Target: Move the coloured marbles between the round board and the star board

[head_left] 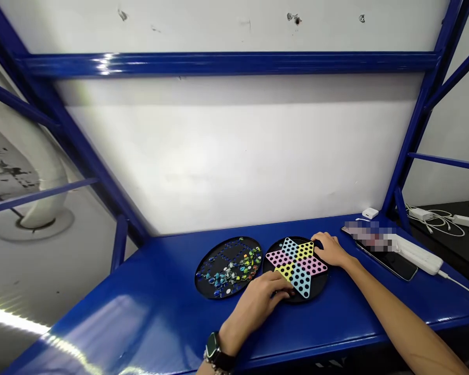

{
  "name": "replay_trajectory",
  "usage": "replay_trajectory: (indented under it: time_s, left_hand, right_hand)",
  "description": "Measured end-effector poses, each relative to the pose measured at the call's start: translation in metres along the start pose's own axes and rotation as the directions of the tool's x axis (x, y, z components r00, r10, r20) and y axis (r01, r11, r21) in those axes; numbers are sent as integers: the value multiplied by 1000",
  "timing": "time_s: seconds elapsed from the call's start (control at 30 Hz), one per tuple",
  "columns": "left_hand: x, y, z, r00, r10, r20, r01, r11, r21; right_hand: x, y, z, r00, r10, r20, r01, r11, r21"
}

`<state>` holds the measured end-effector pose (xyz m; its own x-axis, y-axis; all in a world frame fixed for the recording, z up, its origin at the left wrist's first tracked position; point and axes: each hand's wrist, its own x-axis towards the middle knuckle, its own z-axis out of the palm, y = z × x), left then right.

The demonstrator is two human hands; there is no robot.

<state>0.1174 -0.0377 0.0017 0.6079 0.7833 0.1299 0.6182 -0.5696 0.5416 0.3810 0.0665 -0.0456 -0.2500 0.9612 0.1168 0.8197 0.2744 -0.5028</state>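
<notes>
A star-shaped Chinese checkers board (296,262), with pink, yellow and light-blue sections full of dark holes, lies in a round black tray (319,284). My left hand (260,297) is at its near left side, fingers curled over a yellow point. At the far right side my right hand (330,249) has its fingers bent around the edge by another yellow point. Both hands appear to grip the board; the fingertips are partly hidden. Left of it, a second black tray (201,285) holds many coloured glass marbles (229,273), mostly in its near and right parts.
The blue table (172,307) stands against a white panel with blue metal framing (234,65). To the right lie a phone (391,260), a white power strip (418,253) with its cable, and a small white case (370,213). White chargers (421,213) rest on a dark surface beyond.
</notes>
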Motion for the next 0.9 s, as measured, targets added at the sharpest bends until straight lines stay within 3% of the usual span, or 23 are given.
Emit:
replay_trajectory:
  time_s: [0.1, 0.2, 0.3, 0.4, 0.57, 0.9]
  left_hand:
    - [-1, -5, 2, 999, 40, -27, -39, 999, 35]
    - [-6, -15, -13, 994, 9, -113, -1, 998, 66]
    - [-14, -33, -30, 973, -108, -202, 136, 982, 133]
    - [-21, -54, -38, 947, -246, -204, 289, 933, 215]
    - [-24, -65, -29, 939, -323, -118, 343, 897, 278]
    - [-9, -55, -10, 910, -364, -198, 414, 816, 404]
  right_hand:
    - [0, -1, 0, 1000, -3, -3, 3, 1000, -11]
    - [-1, -2, -2, 1000, 1, 3, -1, 1000, -18]
    - [-1, -2, -2, 1000, 0, 7, 0, 1000, -18]
    - [-1, -2, -2, 1000, 2, 11, -1, 1000, -10]
    - [-1, -2, -3, 1000, -3, 11, 2, 1000, 8]
    - [-3, -6, -6, 1000, 6, 21, -6, 1000, -4]
